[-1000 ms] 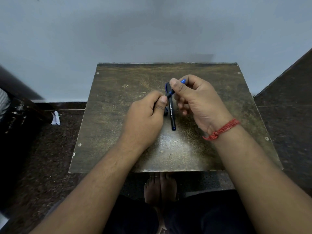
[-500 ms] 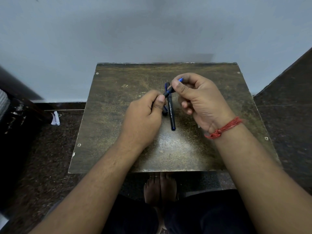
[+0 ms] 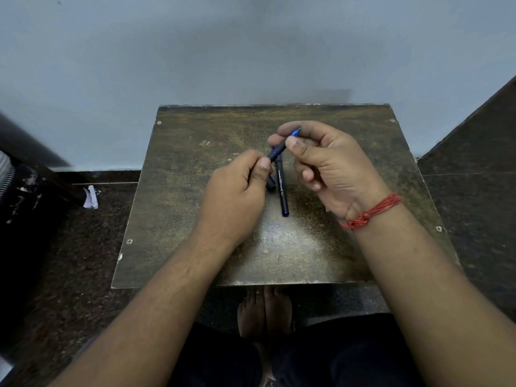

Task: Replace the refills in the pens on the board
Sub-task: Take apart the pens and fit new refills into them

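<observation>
Both hands hold one black pen (image 3: 277, 152) with a blue tip above the worn brown board (image 3: 195, 191). My left hand (image 3: 237, 196) grips the pen's barrel from the lower left. My right hand (image 3: 326, 166) pinches its front section near the blue tip between thumb and fingers. A second black pen (image 3: 282, 191) with white lettering lies flat on the board beneath them, pointing toward me. A small dark pen part (image 3: 270, 185) shows beside my left thumb, partly hidden.
The board rests low against a pale wall (image 3: 251, 51), with dark speckled floor on both sides. A scrap of white paper (image 3: 90, 196) lies on the floor at left. My bare feet (image 3: 265, 311) show under the board's near edge. A dark slanted surface (image 3: 474, 129) rises at right.
My right hand has rotated slightly around the pen's front section and lifted a little. My left hand and the pen on the board have stayed in place.
</observation>
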The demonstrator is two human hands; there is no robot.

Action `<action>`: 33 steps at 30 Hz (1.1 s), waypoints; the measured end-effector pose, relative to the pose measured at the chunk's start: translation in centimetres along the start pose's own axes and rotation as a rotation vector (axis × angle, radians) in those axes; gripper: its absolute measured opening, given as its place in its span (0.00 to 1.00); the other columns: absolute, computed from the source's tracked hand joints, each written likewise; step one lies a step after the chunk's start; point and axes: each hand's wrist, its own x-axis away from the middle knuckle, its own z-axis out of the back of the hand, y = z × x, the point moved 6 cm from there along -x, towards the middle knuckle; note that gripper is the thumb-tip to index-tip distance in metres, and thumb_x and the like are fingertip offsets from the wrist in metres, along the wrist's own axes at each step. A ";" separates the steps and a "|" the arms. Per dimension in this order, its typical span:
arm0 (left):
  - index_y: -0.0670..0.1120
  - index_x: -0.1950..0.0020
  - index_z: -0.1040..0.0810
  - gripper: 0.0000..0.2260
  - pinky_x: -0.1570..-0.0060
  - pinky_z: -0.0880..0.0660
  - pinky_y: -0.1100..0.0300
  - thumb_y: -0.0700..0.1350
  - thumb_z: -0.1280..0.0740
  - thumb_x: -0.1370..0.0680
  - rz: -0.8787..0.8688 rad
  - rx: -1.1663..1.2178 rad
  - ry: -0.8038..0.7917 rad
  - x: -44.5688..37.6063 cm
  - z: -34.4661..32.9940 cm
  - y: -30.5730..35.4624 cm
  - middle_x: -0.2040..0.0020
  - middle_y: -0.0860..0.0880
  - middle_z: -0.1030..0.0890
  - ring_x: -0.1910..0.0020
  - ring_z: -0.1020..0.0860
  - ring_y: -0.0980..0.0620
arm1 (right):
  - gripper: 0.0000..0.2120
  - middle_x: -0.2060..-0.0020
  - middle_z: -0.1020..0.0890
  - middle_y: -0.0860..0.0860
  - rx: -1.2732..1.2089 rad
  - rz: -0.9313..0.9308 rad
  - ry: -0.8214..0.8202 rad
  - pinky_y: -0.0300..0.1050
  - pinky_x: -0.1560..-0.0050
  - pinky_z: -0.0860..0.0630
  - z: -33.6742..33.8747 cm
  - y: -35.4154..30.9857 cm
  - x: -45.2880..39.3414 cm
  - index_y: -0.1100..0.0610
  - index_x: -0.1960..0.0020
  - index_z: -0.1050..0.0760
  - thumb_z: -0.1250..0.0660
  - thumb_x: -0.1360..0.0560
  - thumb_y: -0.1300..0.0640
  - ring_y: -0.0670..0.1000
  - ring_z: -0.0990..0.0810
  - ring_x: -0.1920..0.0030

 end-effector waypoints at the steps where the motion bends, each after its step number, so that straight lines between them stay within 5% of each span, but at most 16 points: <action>1: 0.46 0.53 0.21 0.11 0.71 0.38 0.71 0.47 0.40 0.17 0.000 0.001 0.001 0.0 0.0 0.0 0.71 0.62 0.26 0.71 0.28 0.64 | 0.05 0.51 0.14 0.57 0.005 -0.001 0.007 0.34 0.80 0.41 -0.1 0.1 0.0 0.60 0.47 0.22 0.34 0.22 0.65 0.43 0.32 0.79; 3: 0.46 0.53 0.21 0.10 0.72 0.38 0.70 0.47 0.40 0.17 0.002 0.003 -0.003 0.0 -0.1 0.0 0.71 0.63 0.26 0.71 0.28 0.63 | 0.01 0.56 0.15 0.57 0.015 0.001 0.042 0.34 0.79 0.43 -0.2 0.3 -0.2 0.58 0.51 0.23 0.32 0.23 0.63 0.43 0.33 0.79; 7: 0.46 0.54 0.21 0.10 0.73 0.38 0.70 0.46 0.39 0.17 -0.005 -0.005 -0.001 0.1 -0.2 0.2 0.73 0.60 0.28 0.73 0.29 0.62 | 0.10 0.67 0.20 0.53 0.105 0.011 0.150 0.35 0.79 0.43 -0.2 0.6 -0.2 0.54 0.59 0.27 0.28 0.25 0.53 0.45 0.34 0.78; 11: 0.46 0.54 0.21 0.10 0.72 0.37 0.70 0.46 0.40 0.17 0.002 0.003 0.002 -0.1 0.0 0.0 0.71 0.67 0.26 0.72 0.29 0.64 | 0.10 0.58 0.20 0.60 0.137 0.022 0.149 0.34 0.80 0.41 -0.3 0.3 0.2 0.56 0.53 0.25 0.29 0.25 0.51 0.45 0.31 0.76; 16: 0.46 0.53 0.21 0.10 0.72 0.38 0.70 0.47 0.40 0.17 0.003 -0.003 0.003 -0.1 0.0 -0.1 0.70 0.67 0.26 0.72 0.28 0.64 | 0.08 0.50 0.14 0.55 -0.008 0.004 0.037 0.34 0.80 0.41 0.0 -0.1 0.1 0.61 0.43 0.23 0.34 0.21 0.64 0.43 0.32 0.77; 20: 0.47 0.53 0.20 0.10 0.72 0.38 0.70 0.47 0.39 0.17 -0.001 -0.009 0.001 0.0 -0.2 -0.1 0.71 0.64 0.25 0.72 0.28 0.63 | 0.02 0.60 0.15 0.54 0.000 0.013 0.083 0.34 0.79 0.43 0.0 0.2 -0.1 0.58 0.52 0.23 0.31 0.23 0.62 0.43 0.34 0.79; 23: 0.48 0.53 0.21 0.10 0.72 0.39 0.69 0.47 0.39 0.17 -0.012 -0.012 -0.001 0.1 -0.3 0.0 0.73 0.59 0.28 0.72 0.29 0.62 | 0.09 0.69 0.20 0.51 0.070 0.018 0.157 0.34 0.79 0.43 0.0 0.5 -0.2 0.54 0.59 0.27 0.27 0.25 0.55 0.44 0.35 0.79; 27: 0.47 0.53 0.21 0.10 0.72 0.38 0.71 0.47 0.40 0.17 -0.006 -0.008 -0.004 0.0 -0.3 0.0 0.70 0.66 0.25 0.71 0.28 0.64 | 0.14 0.63 0.19 0.55 0.141 0.020 0.179 0.34 0.79 0.40 -0.1 0.5 0.1 0.53 0.59 0.28 0.26 0.29 0.46 0.46 0.32 0.76; 33: 0.46 0.53 0.20 0.11 0.70 0.38 0.71 0.46 0.40 0.17 -0.008 -0.016 0.010 -0.1 0.0 -0.1 0.70 0.68 0.25 0.70 0.28 0.65 | 0.05 0.51 0.14 0.56 -0.007 0.005 0.051 0.33 0.80 0.42 0.0 0.1 -0.1 0.60 0.46 0.22 0.33 0.22 0.64 0.43 0.33 0.78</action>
